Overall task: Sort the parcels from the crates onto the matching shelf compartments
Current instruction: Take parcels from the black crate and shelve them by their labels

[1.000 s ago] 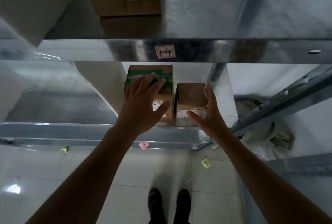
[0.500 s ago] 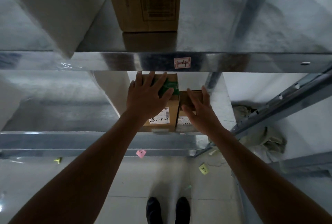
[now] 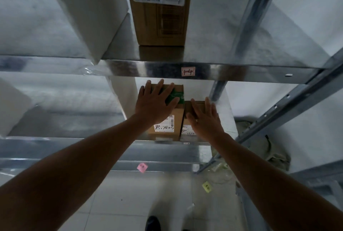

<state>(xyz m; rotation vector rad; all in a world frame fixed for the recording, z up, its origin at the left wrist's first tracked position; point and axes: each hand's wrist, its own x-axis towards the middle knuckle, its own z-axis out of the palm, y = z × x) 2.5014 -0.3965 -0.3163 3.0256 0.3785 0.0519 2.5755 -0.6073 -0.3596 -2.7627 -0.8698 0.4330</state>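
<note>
While both arms reach forward from the head view, the left hand lies flat with its fingers spread wide on the taller brown cardboard box with a band of green tape, the fingertips over the tape and the box's upper edge. The right hand is likewise flat, fingers straight and slightly apart, on the smaller brown cardboard box that stands touching the taller one on its right. Neither hand curls round anything.

Both boxes stand upright near the front of the lower galvanised metal shelf, in the compartment below the pink paper tag marked "14", which is stuck to the front edge of the upper metal shelf. A white label with handwritten digits faces outward on the taller box; the smaller box's label is partly hidden by the right hand.

On the upper shelf stands a tall brown cardboard carton with "7786" written on its white label, and a large white parcel sits just beside it on the left. A small pink tag hangs on the lower shelf's edge, a yellow tag lies on the pale tiled floor, and a dark shoe shows at the bottom.
</note>
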